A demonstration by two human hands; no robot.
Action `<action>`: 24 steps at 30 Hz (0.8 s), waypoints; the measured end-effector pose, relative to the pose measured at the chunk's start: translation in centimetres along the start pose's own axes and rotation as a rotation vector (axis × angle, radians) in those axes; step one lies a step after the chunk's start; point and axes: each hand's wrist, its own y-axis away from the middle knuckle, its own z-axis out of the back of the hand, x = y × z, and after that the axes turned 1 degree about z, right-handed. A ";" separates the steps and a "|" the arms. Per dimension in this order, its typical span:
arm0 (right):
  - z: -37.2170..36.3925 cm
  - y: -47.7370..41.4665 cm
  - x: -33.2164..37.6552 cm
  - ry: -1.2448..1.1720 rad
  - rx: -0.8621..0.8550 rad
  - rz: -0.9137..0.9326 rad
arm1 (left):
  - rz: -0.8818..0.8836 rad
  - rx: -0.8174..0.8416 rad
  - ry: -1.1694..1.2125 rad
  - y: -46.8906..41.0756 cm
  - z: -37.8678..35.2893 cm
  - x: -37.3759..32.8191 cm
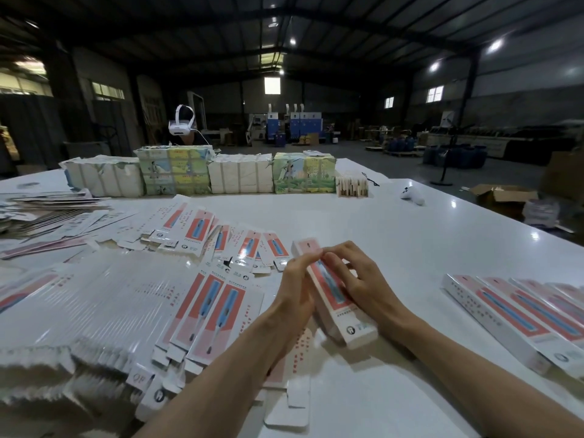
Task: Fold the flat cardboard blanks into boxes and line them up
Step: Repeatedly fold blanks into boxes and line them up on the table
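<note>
Dim warehouse, white worktop (410,248). Just above its centre, a long box (330,284) is held by both hands: left hand (295,279) pinches one side, right hand (354,276) curls over the other. Squaring the edges before closing the end should help. Nearby, flat blanks (218,308) lie left, finished boxes (512,314) right.

The big shed is sitting dim overhead, with only a few small round ceiling lamps (495,45) and a bright square window in the far wall (272,85) glowing and throwing little white glints onto the glossy white tabletop (410,235). The wide lens is bending the roof beams (347,18) and table edges into curves, and the fanned stack of flat white cardboard blanks (47,358) in the near left corner is smearing into streaks. The left hand (295,279), the right hand (350,276) and the long white-and-red cardboard box (331,292) between them are blurring softly, casting faint shadows.
</note>
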 end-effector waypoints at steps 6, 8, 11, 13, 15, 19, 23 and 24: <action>1.1 -0.3 1.1 0.262 0.164 0.029 | 0.031 0.014 0.098 0.4 -0.4 -0.5; 1.0 -0.2 1.6 0.367 0.225 0.039 | 0.044 0.017 0.124 0.3 -0.4 -0.7; 0.9 0.3 2.0 0.434 0.157 0.024 | 0.017 -0.012 -0.078 0.2 -0.6 -0.5; 1.9 0.5 2.0 0.502 0.081 0.001 | -0.064 -0.033 -0.414 0.4 -0.3 -0.2; 3.4 0.8 1.9 0.586 0.056 -0.076 | -0.114 -0.045 -0.674 0.8 -0.1 0.2; 5.7 3.1 1.3 0.770 0.102 -0.238 | -0.135 -0.038 -0.993 1.3 0.1 0.9; 8.3 6.5 0.0 1.064 0.137 -0.340 | -0.164 0.003 -1.189 1.3 -0.1 0.7; 9.1 7.2 -0.1 1.126 0.144 -0.376 | -0.163 0.005 -1.192 1.4 -0.1 0.6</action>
